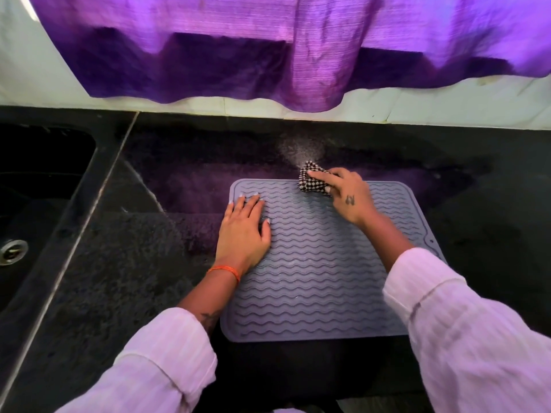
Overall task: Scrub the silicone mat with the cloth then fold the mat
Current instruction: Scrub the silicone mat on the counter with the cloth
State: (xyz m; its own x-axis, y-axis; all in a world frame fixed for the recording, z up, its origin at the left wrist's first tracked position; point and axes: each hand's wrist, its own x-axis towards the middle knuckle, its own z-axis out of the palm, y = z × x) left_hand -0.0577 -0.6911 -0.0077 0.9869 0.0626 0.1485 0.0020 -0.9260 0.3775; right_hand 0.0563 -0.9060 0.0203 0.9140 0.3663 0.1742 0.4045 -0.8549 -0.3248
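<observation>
Currently the silicone mat (322, 263) lay flat on the dark countertop (119, 263), near edge close to the counter's front, far edge facing the tiled wall w/ the purple curtain (268, 55) above.

Grip state:
- Left hand (243, 231): fingers straight, palm down, pressed on the mat's left edge near the far-left corner. Held nothing; acted as a hold-down.
- Right hand (346, 195): fingers curled round the bunched checked cloth (311, 180), index extended over the top. Cloth sat at the mat's far edge, part of it overhanging onto the counter.

Step judged: scrubbing in progress, fold not yet begun; mat was fully unfolded.

Risks from this position:
1. Cloth at the far rim could run off the mat onto the counter and pick up grit. Cause: stroke carried too far fwd.
2. Mat could slide or buckle. Cause: only one corner area was pinned; the right side and near edge were free.
3. Uneven coverage. Cause: wavy ridges trap residue; a small wad covers little per pass.
4. If surface is wet (cannot tell), fold might slip open.

Count:
- Mats: 1
- Cloths: 1
- Hands: 2
- Sinks: 1, sink (44, 174) at left w/ 1 drain (12, 251)
- Curtains: 1
- Wrist threads: 1, orange thread (225, 271) on the left wrist
</observation>
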